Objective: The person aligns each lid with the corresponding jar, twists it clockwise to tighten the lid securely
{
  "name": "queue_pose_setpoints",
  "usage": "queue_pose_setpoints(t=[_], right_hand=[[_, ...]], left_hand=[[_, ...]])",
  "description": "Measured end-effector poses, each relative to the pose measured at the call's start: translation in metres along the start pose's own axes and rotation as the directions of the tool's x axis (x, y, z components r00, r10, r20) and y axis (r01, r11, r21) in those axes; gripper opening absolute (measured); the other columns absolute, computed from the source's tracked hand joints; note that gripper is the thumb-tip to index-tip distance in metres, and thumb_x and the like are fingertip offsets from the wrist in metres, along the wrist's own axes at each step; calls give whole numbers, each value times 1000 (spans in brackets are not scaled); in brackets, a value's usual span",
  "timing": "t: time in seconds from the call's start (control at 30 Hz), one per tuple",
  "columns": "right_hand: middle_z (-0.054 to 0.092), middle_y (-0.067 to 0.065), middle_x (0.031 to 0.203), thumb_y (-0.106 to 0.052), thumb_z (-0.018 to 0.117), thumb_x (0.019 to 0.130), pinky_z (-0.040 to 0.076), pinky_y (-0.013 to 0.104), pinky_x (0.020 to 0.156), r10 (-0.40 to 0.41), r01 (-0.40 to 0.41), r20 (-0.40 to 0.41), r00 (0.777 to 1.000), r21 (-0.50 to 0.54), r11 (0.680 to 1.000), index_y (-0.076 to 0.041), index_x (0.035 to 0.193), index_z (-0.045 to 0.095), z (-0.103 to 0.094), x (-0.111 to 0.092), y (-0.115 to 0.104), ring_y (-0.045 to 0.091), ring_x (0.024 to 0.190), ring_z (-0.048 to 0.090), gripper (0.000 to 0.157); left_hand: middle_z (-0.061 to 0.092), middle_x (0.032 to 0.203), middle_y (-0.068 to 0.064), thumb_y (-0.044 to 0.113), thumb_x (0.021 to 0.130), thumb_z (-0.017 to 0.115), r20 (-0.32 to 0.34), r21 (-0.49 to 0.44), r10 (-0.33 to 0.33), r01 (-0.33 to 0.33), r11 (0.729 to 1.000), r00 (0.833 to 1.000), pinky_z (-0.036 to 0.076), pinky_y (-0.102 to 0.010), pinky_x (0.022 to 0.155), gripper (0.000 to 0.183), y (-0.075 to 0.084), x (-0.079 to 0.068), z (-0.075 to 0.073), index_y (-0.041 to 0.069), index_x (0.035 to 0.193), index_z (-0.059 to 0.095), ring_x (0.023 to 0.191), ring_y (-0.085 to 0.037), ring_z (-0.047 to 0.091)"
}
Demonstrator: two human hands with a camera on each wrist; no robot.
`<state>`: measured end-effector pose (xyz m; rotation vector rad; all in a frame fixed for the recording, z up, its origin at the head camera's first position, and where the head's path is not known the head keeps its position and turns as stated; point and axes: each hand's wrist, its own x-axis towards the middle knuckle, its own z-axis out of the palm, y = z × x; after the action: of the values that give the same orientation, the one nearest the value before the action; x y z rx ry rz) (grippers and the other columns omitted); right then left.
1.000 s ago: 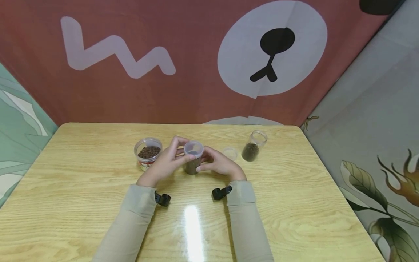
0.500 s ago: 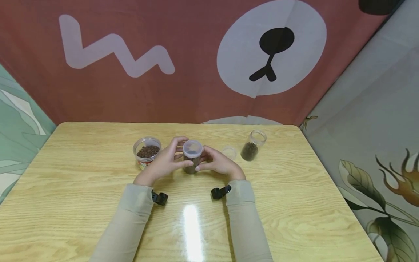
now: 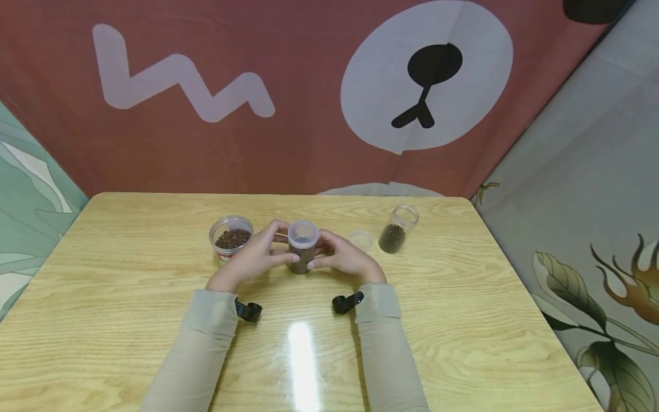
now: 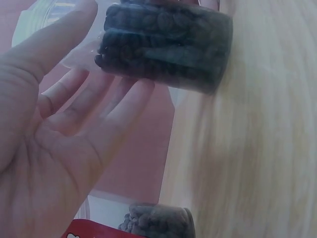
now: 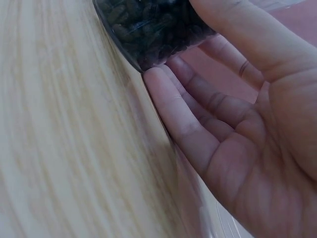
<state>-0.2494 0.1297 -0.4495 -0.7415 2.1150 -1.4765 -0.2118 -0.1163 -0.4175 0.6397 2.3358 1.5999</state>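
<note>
A clear jar (image 3: 301, 262) filled with dark, bean-like pieces stands upright on the table between my two hands, a whitish translucent lid (image 3: 303, 231) on its top. My right hand (image 3: 346, 258) holds the jar from its right side, thumb on the front and fingers curled behind; in the right wrist view its fingers (image 5: 173, 104) reach the jar's base. On the other side my left hand (image 3: 252, 260) is loosely spread, its thumb near the jar's front. In the left wrist view, its fingertips show just past the jar (image 4: 166, 44), the thumb up by the lid.
Left of the left hand stands an uncovered clear tub (image 3: 231, 237) with a red label and brown pieces inside. An uncovered clear jar (image 3: 393, 236), partly filled with dark pieces, is at the right. A clear round lid (image 3: 361, 240) lies between that jar and my right hand.
My left hand has slid off the lid and a little to the left, its thumb lowering from the rim and its fingers loosening. The jar and my right hand stay about where they were.
</note>
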Motion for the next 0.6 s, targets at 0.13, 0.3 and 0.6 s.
queue_pose_setpoints(t=[0.13,0.3,0.6], right_hand=[[62,9,121,-4,76,91,50,42,100,-1,1,-6,1000,-2,1000,-7,133,57,0,0,-1,26,111,60,45],[62,9,122,-6,76,91,49,42,100,0,-1,-23,1000,-19,1000,-7,133,58,0,-1,-3,25,111,60,45],[64,7,121,-10,76,92,46,45,106,-10,3,-80,997,-79,997,-8,128,61,-1,0,-2,23,114,60,39]], left_hand=[[49,146,-16,17,94,75,-7,20,2,-2,1000,1000,52,-45,102,56,0,0,0,7,139,43,133,-36,52],[48,149,-15,22,96,73,-20,64,7,-6,998,1000,50,-49,104,58,-2,0,1,10,143,42,134,-36,51],[46,151,-15,24,99,68,-68,147,20,-10,989,997,48,-52,105,59,-3,1,6,9,147,39,136,-37,49]])
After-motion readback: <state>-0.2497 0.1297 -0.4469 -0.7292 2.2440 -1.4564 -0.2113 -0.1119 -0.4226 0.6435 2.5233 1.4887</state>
